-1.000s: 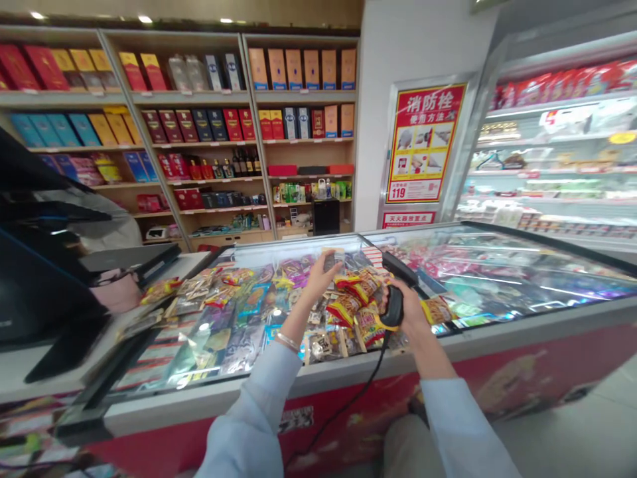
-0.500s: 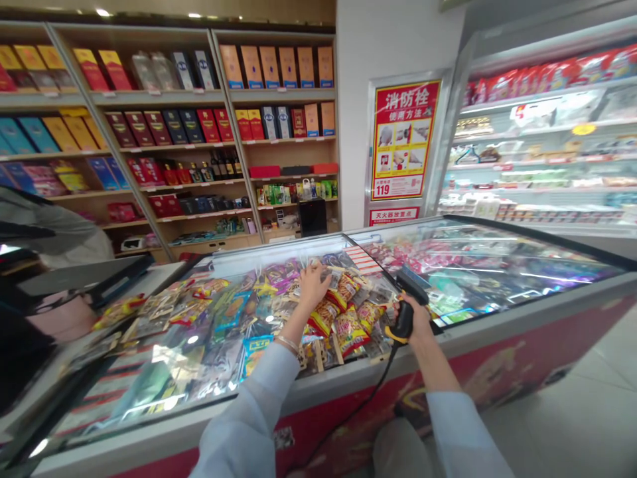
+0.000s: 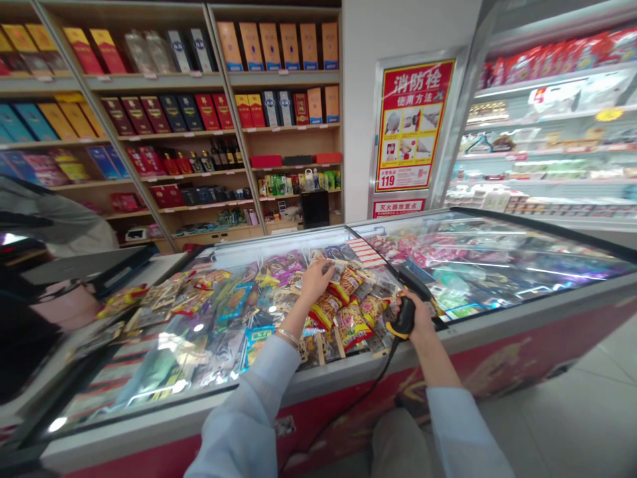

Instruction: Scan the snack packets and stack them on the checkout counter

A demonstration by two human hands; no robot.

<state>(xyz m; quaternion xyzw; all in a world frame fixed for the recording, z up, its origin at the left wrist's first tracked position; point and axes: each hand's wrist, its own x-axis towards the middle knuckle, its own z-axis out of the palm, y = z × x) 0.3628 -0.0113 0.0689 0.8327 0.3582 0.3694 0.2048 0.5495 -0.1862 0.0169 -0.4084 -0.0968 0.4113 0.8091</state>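
My left hand (image 3: 316, 280) is at the pile of snack packets on the glass-topped freezer, its fingers curled at the edge of a snack packet (image 3: 338, 271). The fingertips are partly hidden. Just right of it lie several red-and-yellow snack packets (image 3: 353, 324). My right hand (image 3: 419, 315) is wrapped round the grip of a black-and-yellow barcode scanner (image 3: 404, 317). The scanner's head points left, toward the pile, and its cord (image 3: 371, 393) hangs down over the freezer's front.
The freezer (image 3: 502, 328) spans the view, with more packets (image 3: 196, 292) on its left glass. A pink container (image 3: 66, 304) stands at far left beside a grey-sleeved person (image 3: 74, 222). Shelves of boxes (image 3: 172, 113) line the back; a lit refrigerated display (image 3: 552, 139) is at right.
The camera view has tilted down slightly, so the shelves sit higher in the picture. My left hand has shifted a little right at the packets; the scanner stays in my right hand.
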